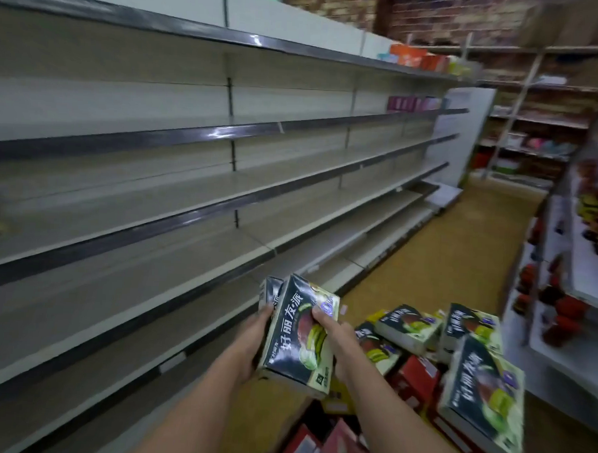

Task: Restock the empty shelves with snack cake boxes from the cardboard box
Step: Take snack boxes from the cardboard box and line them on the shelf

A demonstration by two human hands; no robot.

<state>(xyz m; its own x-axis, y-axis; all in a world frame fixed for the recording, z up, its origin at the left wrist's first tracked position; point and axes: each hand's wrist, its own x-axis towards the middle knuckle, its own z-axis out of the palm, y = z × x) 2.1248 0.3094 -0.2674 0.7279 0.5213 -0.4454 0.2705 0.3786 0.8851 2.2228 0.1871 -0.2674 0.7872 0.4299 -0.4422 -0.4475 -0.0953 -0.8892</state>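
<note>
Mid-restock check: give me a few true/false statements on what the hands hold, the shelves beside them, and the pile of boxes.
1. Both hands, left hand and right hand, grip dark snack cake boxes. True.
2. The near shelves are full of stock. False: they stand bare; only the far end holds a few boxes.
3. More dark boxes lie piled at the lower right. True.
4. The boxes under that pile are blue. False: red boxes lie there.

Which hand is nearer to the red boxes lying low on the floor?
Right. The right hand holds the dark snack cake box on the side toward the red boxes; the left hand grips its far side, toward the shelves.
</note>
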